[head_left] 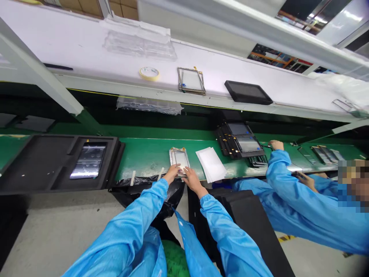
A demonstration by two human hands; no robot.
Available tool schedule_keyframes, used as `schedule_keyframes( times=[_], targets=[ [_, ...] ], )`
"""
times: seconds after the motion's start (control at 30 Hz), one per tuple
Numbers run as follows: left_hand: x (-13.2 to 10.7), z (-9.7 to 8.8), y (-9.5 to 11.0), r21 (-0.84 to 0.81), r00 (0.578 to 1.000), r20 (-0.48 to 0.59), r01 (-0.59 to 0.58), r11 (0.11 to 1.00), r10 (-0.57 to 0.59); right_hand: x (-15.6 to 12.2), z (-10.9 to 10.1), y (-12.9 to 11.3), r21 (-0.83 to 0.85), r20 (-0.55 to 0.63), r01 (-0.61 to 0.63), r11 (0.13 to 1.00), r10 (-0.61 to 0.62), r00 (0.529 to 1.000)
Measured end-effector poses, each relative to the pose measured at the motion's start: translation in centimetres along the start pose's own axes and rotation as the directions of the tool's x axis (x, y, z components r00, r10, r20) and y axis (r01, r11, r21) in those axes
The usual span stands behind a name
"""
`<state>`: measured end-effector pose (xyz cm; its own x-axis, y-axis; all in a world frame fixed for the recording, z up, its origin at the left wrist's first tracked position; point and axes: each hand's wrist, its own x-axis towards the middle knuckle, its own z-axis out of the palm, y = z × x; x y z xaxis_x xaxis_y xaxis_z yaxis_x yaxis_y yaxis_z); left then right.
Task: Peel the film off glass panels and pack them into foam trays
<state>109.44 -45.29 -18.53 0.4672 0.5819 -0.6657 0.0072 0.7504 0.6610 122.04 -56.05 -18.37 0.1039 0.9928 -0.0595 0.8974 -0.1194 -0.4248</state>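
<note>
Left hand (172,174) and right hand (191,181) grasp a framed glass panel (180,159); white sheets (211,164) lie beside.

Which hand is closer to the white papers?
The right hand is nearer, just left of the white papers. The left hand is farther left, beyond the framed glass panel.

panel corner (184,172) hidden under hand (191,181), co-worker's head (353,184) blurred

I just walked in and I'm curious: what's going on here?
A person's left hand and right hand hold the near edge of a framed glass panel on a green workbench, beside a pile of white sheets. To the right, a co-worker in a blue coat reaches near a black tray of panels.
</note>
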Motion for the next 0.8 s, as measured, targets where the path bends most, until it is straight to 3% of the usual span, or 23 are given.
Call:
schedule_keyframes(
  times=[0.17,0.4,0.47,0.53,0.6,0.7,0.77,0.8],
  targets=[
    [-5.0,-3.7,-0.1,-0.111,0.989,0.139,-0.033,0.993,0.049,-2.3,0.0,-3.1,0.177,-0.102,0.213,0.961,-0.197,0.975],
    [-13.6,-10.6,-2.0,-0.254,0.936,0.344,0.024,0.967,0.068,-6.1,0.1,-10.7,0.128,-0.017,0.417,0.900,-0.419,0.908],
    [-15.6,-12.3,-2.0,-0.290,0.924,0.373,0.031,0.956,0.084,-7.1,0.7,-13.1,0.113,-0.003,0.478,0.871,-0.481,0.877],
    [-17.7,-14.0,-1.8,-0.262,0.920,0.379,0.002,0.965,0.101,-7.9,1.8,-15.7,0.124,-0.002,0.481,0.868,-0.485,0.875],
    [-19.8,-15.8,-1.7,-0.181,0.911,0.397,-0.042,0.983,0.112,-7.9,2.8,-18.2,0.193,-0.012,0.397,0.897,-0.402,0.915],
    [-22.9,-19.5,-1.9,-0.066,0.894,0.433,-0.095,0.993,0.115,-6.5,2.0,-20.3,0.477,-0.066,0.131,0.869,-0.113,0.991],
    [-24.7,-22.4,-2.3,-0.057,0.888,0.438,-0.126,0.990,0.139,-5.3,-0.7,-20.1,0.685,-0.197,0.014,0.729,0.167,0.966],
    [-25.6,-23.9,-2.4,-0.064,0.886,0.437,-0.139,0.988,0.153,-4.9,-2.5,-19.6,0.754,-0.301,0.023,0.657,0.315,0.900]
  ],
)
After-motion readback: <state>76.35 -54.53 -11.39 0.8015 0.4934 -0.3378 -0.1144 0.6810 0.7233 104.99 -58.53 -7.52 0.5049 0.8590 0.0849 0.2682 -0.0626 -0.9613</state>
